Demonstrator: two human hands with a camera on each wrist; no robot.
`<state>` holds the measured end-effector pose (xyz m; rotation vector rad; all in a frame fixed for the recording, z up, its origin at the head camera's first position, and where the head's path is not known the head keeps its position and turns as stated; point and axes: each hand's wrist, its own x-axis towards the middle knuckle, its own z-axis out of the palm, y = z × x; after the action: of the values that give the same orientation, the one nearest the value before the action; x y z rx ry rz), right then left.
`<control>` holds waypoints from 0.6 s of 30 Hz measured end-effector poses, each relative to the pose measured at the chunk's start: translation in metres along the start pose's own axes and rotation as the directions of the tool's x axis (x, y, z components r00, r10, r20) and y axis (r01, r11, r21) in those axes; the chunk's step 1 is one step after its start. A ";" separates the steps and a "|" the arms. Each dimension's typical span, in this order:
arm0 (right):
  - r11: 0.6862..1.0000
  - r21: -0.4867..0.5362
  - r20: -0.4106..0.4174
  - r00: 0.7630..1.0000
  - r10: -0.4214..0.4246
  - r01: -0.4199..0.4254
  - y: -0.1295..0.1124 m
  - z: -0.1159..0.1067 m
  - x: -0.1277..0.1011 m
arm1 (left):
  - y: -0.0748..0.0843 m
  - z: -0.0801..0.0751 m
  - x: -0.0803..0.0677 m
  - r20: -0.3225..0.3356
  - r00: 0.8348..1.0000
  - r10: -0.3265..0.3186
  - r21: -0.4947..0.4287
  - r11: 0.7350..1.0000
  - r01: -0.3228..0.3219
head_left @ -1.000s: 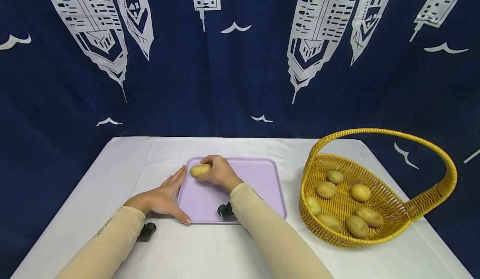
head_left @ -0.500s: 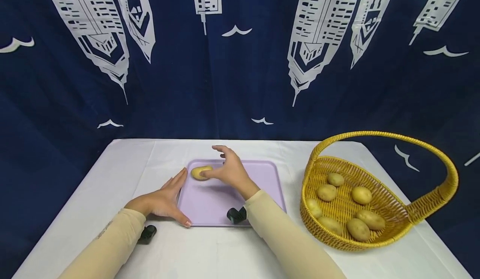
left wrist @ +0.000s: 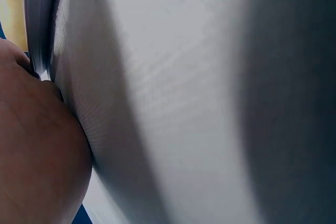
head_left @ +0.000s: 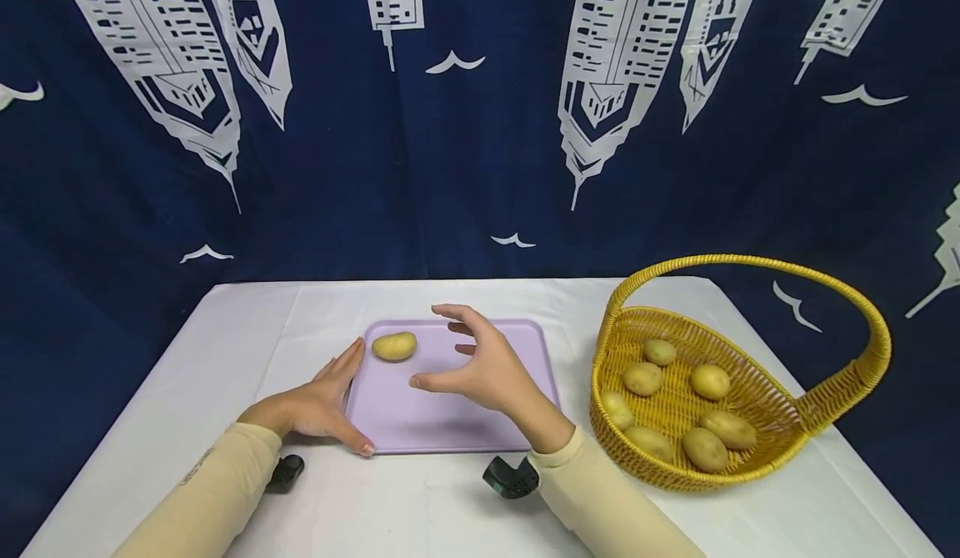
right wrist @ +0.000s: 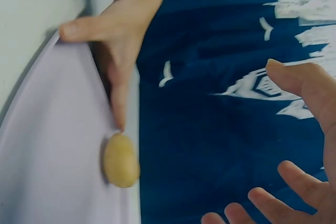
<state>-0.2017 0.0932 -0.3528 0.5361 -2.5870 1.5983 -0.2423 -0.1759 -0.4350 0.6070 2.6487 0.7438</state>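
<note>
One potato (head_left: 394, 346) lies at the far left corner of a lilac tray (head_left: 450, 424). My left hand (head_left: 318, 399) rests along the tray's left edge, thumb at the near corner and fingers stretched toward the far one. Over the tray's right half my right hand (head_left: 487, 370) hovers with thumb and fingers spread apart, holding nothing. The right wrist view shows that hand's spread fingers (right wrist: 278, 208), with the potato (right wrist: 121, 161) just past the left hand's (right wrist: 123, 35) fingertips. In the left wrist view the left hand (left wrist: 37, 145) touches the tray's side (left wrist: 39, 19).
A yellow wicker basket (head_left: 772, 470) with a tall arched handle (head_left: 750, 259) stands right of the tray. Several potatoes (head_left: 705, 449) lie inside it. A white cloth (head_left: 420, 508) covers the table, and a dark blue printed curtain (head_left: 330, 208) hangs behind.
My right hand has let go of the potato, spread its fingers and drawn back to the right and toward me. The potato stays on the tray. My left hand keeps its place.
</note>
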 end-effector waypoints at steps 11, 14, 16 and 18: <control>0.999 0.012 -0.027 0.999 -0.038 0.038 -0.012 -0.051 -0.049 | -0.002 0.000 0.000 0.005 1.000 0.005 -0.001 1.000 -0.005; 0.999 -0.014 -0.020 0.999 -0.039 0.039 -0.009 -0.067 -0.062 | -0.002 0.000 -0.001 0.008 1.000 0.004 -0.002 1.000 -0.004; 0.999 -0.034 -0.022 0.999 -0.031 0.030 -0.006 -0.077 -0.070 | -0.002 0.000 -0.001 0.008 1.000 0.005 0.002 1.000 -0.005; 0.998 -0.058 -0.029 0.999 -0.027 0.025 -0.002 -0.089 -0.077 | -0.002 0.000 -0.001 0.007 1.000 0.004 0.004 1.000 -0.004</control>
<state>-0.1410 0.1904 -0.3275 0.5354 -2.5845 1.5063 -0.2424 -0.1782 -0.4360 0.6148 2.6441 0.7370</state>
